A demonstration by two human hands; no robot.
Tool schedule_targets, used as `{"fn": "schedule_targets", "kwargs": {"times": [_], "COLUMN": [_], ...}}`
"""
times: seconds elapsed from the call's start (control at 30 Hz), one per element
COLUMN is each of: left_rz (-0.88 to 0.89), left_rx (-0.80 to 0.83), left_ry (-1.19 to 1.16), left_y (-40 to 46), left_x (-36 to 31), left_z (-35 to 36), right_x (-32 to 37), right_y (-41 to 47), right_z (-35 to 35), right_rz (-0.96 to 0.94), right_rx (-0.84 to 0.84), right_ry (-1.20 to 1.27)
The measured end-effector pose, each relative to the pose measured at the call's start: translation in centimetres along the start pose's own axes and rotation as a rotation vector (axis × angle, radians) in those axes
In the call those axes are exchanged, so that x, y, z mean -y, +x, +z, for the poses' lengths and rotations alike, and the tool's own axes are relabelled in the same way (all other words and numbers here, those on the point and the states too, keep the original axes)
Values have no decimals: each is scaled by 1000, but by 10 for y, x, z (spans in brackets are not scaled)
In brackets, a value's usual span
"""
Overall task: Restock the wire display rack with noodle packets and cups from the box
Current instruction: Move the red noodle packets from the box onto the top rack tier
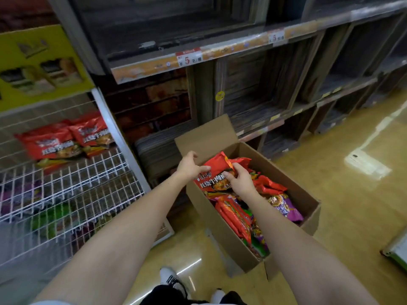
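Both hands, left (189, 167) and right (239, 180), pinch one red foil noodle packet (217, 172) above the open brown cardboard box (222, 227). Risk: crinkled foil slips during transfer to the white wire display rack (66, 194), far left.

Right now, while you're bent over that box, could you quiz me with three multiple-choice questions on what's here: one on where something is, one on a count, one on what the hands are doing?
1. Where does the cardboard box stand?
A. on the floor beside the wire rack
B. on a wooden shelf
C. inside the rack

2. How many red packets lie on the rack's upper tier?
A. none
B. two
C. five

3. What are the hands doing?
A. hanging idle
B. both gripping one red packet above the box
C. folding a flap

Answers:
1 A, it sits on the yellow floor.
2 B, two lie side by side.
3 B, left hand and right hand pinch its edges.
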State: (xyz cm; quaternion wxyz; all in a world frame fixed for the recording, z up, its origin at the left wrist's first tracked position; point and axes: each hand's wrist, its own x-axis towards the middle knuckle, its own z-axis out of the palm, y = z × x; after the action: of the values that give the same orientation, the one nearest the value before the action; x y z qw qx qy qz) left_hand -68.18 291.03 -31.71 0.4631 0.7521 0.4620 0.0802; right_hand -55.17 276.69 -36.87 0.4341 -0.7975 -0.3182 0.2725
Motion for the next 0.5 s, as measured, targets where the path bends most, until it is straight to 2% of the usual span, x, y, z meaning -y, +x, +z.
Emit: {"fn": "schedule_targets", "kwargs": {"times": [0.13, 0.3, 0.4, 0.5], "left_rz": [-124, -224, -215, -137], "left_rx": [-39, -38, 103, 85], "left_ry": [-212, -343, -423, -480], "left_y": [-15, -24, -34, -45], "left_x": [24, 52, 67, 79], "left_z": [-31, -70, -99, -126], "right_x": [22, 48, 73, 103], "right_y": [-9, -16, -18, -24], "right_z": [16, 40, 59, 83], "right_rz": [-29, -55, -53, -53], "right_rx": [28, 22, 62, 92], "right_ry": [23, 120, 223, 309]}}
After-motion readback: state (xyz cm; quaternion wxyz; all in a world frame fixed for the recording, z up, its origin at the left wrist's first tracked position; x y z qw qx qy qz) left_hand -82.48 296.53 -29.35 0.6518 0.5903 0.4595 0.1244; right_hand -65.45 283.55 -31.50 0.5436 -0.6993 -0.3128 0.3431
